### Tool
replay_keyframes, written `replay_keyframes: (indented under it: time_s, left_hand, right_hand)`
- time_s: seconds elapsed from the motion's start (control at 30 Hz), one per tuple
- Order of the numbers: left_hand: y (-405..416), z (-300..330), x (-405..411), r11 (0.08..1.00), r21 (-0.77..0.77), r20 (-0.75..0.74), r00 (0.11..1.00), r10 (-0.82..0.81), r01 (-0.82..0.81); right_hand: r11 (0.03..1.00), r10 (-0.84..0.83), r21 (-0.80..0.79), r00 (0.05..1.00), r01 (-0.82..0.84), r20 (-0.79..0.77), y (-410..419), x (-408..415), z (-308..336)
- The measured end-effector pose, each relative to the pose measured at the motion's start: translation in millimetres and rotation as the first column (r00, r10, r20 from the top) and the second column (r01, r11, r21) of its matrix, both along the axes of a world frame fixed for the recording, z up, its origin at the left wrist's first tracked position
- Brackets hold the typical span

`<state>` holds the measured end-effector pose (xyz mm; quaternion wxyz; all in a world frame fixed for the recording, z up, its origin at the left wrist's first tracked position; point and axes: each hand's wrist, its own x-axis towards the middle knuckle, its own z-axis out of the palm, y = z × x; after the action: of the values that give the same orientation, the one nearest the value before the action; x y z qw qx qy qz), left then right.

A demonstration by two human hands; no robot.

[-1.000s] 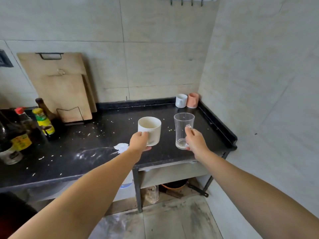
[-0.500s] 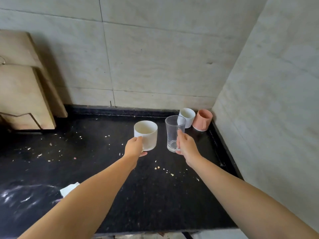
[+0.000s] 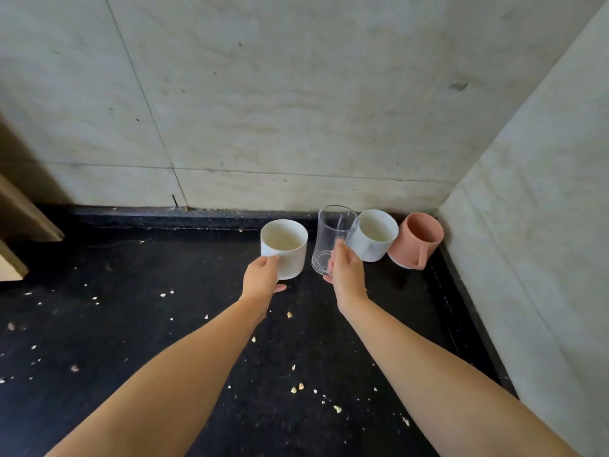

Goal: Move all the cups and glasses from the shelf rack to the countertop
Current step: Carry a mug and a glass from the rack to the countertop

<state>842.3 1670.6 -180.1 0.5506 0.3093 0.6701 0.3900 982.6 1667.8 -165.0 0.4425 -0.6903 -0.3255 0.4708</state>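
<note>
My forearms reach out over the black countertop (image 3: pixel 138 341), which is strewn with pale crumbs (image 3: pixel 298 388). My left hand (image 3: pixel 260 282) is wrapped around the near side of a cream cup (image 3: pixel 286 247), fingers curled on its wall. My right hand (image 3: pixel 344 275) grips a clear glass (image 3: pixel 333 237) low on its side, just right of the cream cup; I cannot tell whether either base touches the counter. Behind the glass, a white mug (image 3: pixel 374 235) stands close by, and beside it a pink mug (image 3: pixel 417 240) sits in the corner near the tiled wall (image 3: pixel 296 110). A wooden board (image 3: pixel 23 216) leans at far left.
</note>
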Motion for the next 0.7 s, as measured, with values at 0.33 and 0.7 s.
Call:
replay_keyframes:
  time_s: [0.33, 0.7]
  left_hand:
    - [35, -21, 21, 0.999, 0.030, 0.055, 0.998, -0.024, 0.022]
    - [42, -37, 31, 0.999, 0.037, 0.051, 0.999, -0.014, 0.012]
  right_hand:
    - [0.998, -0.064, 0.020, 0.998, 0.064, 0.008, 26, 1, -28]
    - [0.993, -0.083, 0.085, 0.994, 0.077, 0.074, 27, 1, -45]
